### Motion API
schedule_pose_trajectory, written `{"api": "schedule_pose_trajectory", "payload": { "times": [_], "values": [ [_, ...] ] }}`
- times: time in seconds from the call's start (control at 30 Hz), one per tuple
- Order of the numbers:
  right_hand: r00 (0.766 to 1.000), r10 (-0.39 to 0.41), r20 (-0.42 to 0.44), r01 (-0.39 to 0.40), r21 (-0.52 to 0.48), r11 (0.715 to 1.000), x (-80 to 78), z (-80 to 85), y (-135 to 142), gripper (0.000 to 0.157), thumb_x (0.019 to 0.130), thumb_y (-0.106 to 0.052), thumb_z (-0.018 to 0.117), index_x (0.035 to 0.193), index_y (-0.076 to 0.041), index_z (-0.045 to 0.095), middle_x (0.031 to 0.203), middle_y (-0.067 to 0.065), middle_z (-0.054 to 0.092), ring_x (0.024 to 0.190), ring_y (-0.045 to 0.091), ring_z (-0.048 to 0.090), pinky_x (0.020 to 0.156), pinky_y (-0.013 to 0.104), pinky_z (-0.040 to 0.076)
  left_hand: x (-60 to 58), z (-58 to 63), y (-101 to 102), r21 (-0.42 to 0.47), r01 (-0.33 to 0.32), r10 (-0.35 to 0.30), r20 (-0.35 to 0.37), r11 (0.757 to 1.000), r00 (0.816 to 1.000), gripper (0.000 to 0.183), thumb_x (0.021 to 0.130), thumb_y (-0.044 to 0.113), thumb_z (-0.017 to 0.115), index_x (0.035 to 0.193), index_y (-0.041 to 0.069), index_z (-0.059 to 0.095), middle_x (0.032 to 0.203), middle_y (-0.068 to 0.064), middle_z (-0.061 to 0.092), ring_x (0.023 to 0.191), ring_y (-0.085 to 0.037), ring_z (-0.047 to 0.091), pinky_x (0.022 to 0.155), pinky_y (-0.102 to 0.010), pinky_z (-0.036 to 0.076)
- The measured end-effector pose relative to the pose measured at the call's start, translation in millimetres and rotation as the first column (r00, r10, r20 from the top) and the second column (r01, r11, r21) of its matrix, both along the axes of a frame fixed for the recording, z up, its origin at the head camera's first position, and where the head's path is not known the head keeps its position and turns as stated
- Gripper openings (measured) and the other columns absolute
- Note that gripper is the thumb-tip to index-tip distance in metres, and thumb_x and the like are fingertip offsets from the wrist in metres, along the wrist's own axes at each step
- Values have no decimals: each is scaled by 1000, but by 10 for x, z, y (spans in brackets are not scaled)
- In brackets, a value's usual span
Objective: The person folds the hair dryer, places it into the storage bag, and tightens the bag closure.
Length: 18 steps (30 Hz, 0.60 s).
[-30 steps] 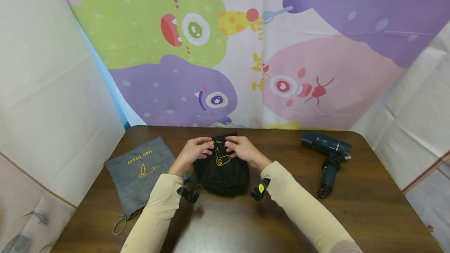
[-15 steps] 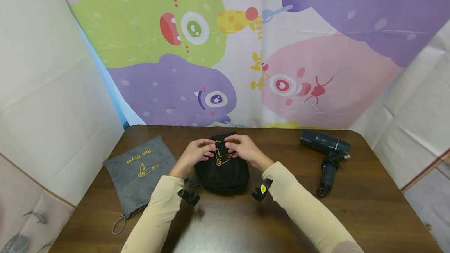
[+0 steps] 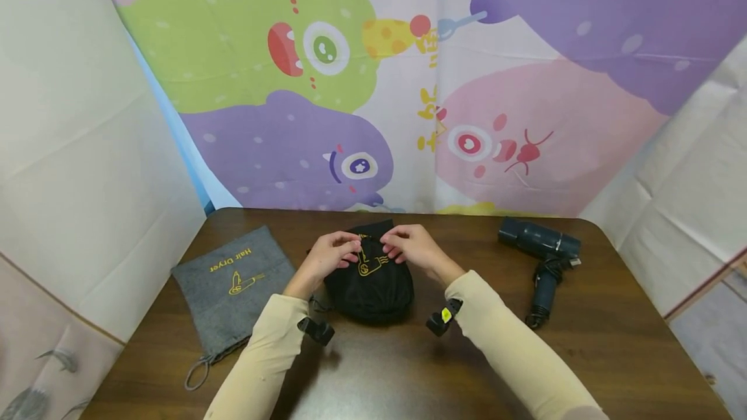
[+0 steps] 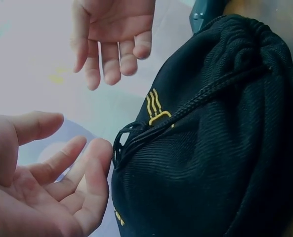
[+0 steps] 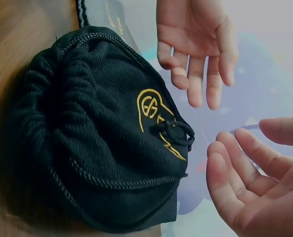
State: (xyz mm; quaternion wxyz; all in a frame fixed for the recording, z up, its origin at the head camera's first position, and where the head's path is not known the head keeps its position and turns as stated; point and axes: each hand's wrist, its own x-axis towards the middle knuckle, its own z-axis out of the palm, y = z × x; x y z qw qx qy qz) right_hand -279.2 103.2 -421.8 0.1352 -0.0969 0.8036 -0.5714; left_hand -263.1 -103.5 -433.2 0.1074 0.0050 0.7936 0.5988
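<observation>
I find the black drawstring bag (image 3: 369, 293) lying at the middle of the brown table (image 3: 385, 374), toward the far edge, its gathered mouth on the near side. Its cord (image 4: 205, 96) crosses the top to a small loop beside the yellow embroidery. Both hands are unclosed and grip nothing: the left hand (image 3: 330, 256) has fingertips at the bag's far part, contact unclear to me; I see the right hand (image 3: 414, 248) just clear of it. A grey bag (image 3: 233, 297) lies flat at left, a dark hair dryer (image 3: 539, 238) at far right.
</observation>
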Motion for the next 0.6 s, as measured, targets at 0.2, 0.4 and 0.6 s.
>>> {"api": "schedule_pose_trajectory", "payload": {
  "times": [0.2,0.4,0.6],
  "values": [
    [1000,-4,-7,4,-15,1000,10,9,104,29,98,-15,56,108,10,65,83,11,70,68,12,62,65,29,55,43,-26,74,-27,-38,36,-76,999,997,29,96,17,60,117,-1,64,105,-18,70,80,-14,66,72,-27,53],
    [1000,-20,2,20,-31,999,-15,-12,182,31,98,-14,56,109,13,64,78,5,69,68,14,63,68,34,57,102,-40,161,-172,-94,49,-250,981,967,21,92,14,64,108,0,69,90,-13,70,75,-16,63,69,-26,49],
    [998,-54,-26,54,-18,998,-10,15,289,29,98,-15,56,108,10,65,82,9,70,70,14,65,66,29,55,129,-59,224,-286,-126,17,-353,950,935,19,91,17,66,106,5,70,97,-9,73,89,-24,68,84,-40,52]
  ]
}}
